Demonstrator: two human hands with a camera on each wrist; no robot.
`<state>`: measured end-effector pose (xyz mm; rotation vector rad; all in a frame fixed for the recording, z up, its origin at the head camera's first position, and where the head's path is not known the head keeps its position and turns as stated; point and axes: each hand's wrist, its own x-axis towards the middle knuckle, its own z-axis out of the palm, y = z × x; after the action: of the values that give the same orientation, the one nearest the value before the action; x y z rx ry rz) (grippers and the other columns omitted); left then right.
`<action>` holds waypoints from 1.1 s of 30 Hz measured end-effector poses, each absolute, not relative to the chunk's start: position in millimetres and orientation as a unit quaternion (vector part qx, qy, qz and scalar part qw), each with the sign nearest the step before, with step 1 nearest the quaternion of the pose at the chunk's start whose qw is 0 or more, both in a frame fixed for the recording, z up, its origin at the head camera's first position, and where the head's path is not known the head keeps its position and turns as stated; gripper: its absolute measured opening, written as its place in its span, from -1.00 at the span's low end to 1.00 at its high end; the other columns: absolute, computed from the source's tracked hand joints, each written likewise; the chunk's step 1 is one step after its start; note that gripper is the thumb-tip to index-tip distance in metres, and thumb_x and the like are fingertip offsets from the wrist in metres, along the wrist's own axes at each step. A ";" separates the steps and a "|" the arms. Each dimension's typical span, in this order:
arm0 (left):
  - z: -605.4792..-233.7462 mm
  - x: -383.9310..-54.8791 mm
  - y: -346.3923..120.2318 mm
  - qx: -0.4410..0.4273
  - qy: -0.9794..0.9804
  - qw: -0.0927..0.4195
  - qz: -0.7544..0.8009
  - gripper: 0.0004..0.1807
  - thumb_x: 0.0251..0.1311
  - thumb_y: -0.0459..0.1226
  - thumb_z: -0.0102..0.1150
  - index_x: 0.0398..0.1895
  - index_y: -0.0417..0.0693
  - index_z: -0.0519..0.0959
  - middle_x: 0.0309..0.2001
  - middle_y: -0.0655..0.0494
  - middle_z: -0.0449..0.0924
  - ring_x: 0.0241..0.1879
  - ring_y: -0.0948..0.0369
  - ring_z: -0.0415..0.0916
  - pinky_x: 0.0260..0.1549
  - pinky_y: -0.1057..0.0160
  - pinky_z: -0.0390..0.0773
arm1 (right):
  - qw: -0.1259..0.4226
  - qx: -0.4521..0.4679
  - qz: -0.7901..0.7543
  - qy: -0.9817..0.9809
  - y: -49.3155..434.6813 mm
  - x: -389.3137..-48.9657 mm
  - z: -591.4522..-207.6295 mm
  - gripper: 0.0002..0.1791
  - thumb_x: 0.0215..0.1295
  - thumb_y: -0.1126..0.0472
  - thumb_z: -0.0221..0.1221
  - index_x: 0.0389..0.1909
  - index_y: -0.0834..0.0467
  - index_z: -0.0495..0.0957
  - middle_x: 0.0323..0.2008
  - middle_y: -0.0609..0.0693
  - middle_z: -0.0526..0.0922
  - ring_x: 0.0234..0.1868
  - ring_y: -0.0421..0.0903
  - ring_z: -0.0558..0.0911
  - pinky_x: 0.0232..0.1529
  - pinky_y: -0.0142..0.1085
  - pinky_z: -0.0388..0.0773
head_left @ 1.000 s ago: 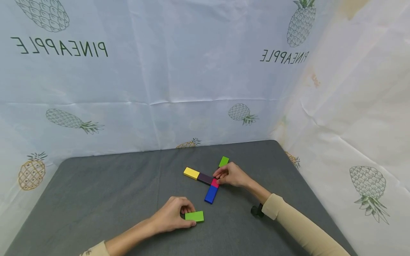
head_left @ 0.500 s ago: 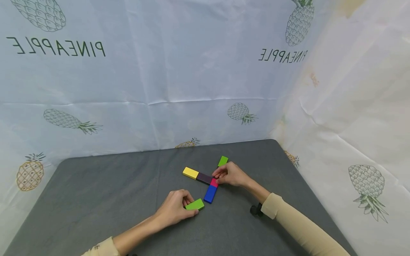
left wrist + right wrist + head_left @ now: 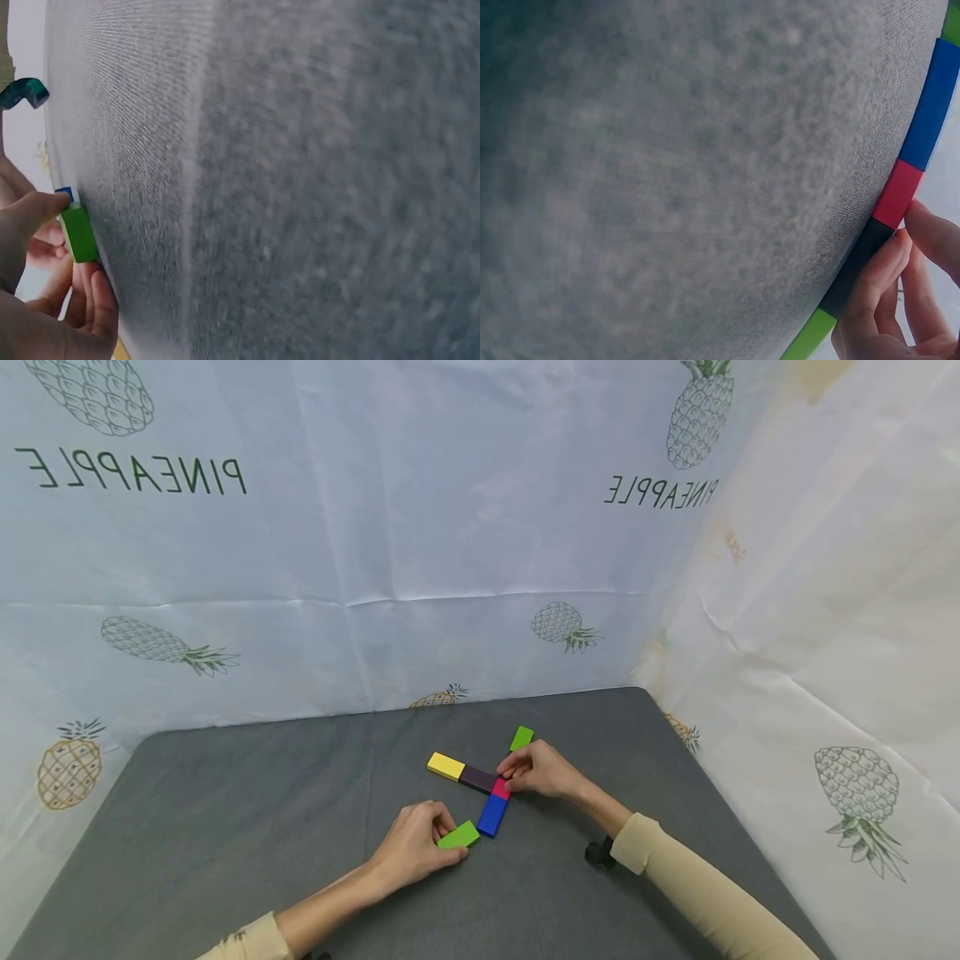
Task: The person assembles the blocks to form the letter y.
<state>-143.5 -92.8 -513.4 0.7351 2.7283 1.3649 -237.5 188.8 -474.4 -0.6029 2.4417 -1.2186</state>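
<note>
My left hand [image 3: 408,843] pinches a green block [image 3: 459,835] between thumb and fingers, its corner close to the near end of a blue block [image 3: 492,815]. The green block also shows in the left wrist view. A small red block [image 3: 501,788] adjoins the blue one. My right hand [image 3: 546,770] holds the row steady there, thumb at the red block's edge and fingertips beside it. A dark block [image 3: 477,778] and a yellow block [image 3: 446,767] branch off to the left. In the right wrist view another dark block [image 3: 859,262] lies under the fingers, partly hidden.
Beyond my right hand, a second green block [image 3: 522,737] ends the row. Everything lies on a grey cloth-covered table [image 3: 247,810]. A white pineapple-print curtain [image 3: 450,543] hangs behind it and along the right side.
My left hand has moved the green block away from me and turned it slantwise, bringing it near the blue block's end. My right hand stays in place at the red block.
</note>
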 end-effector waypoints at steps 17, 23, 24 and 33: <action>-499.8 -201.7 -127.0 0.470 0.777 0.188 0.373 -0.23 0.10 -0.03 0.70 0.36 -0.08 0.63 -0.01 0.13 0.66 -0.09 0.43 0.53 -0.07 0.38 0.62 | 0.173 -0.210 -0.426 0.863 188.6 -237.6 -475.3 -0.78 0.32 0.38 0.46 -0.03 0.30 0.80 -0.13 0.17 0.86 -0.24 -0.22 0.74 -0.21 -0.46 0.69; -495.1 -205.6 -123.2 0.449 0.783 0.230 0.364 -0.20 0.03 -0.14 0.75 0.39 0.00 0.64 0.04 0.13 0.67 -0.04 0.41 0.54 0.04 0.37 0.63 | 0.175 -0.211 -0.428 0.861 188.2 -238.7 -475.8 -0.77 0.31 0.38 0.46 -0.03 0.30 0.80 -0.13 0.17 0.86 -0.24 -0.22 0.74 -0.21 -0.46 0.69; -495.6 -205.8 -122.6 0.450 0.785 0.227 0.359 -0.21 0.04 -0.15 0.75 0.39 0.00 0.64 0.05 0.13 0.68 -0.04 0.41 0.55 0.04 0.37 0.64 | 0.175 -0.211 -0.428 0.861 188.2 -238.8 -476.0 -0.77 0.32 0.39 0.46 -0.03 0.30 0.80 -0.12 0.17 0.86 -0.24 -0.22 0.74 -0.21 -0.46 0.69; -499.8 -200.1 -117.8 0.442 0.803 0.188 0.353 -0.31 -0.04 -0.13 0.79 0.22 0.00 0.71 -0.02 0.18 0.70 -0.13 0.47 0.56 -0.05 0.41 0.65 | 0.176 -0.215 -0.433 0.857 188.6 -239.6 -476.9 -0.76 0.31 0.39 0.46 -0.02 0.31 0.80 -0.11 0.18 0.86 -0.22 -0.22 0.75 -0.20 -0.46 0.69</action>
<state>-200.1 -117.8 -499.8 1.2426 2.2597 0.9940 -239.6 188.6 -476.9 -0.6102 2.4281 -1.2252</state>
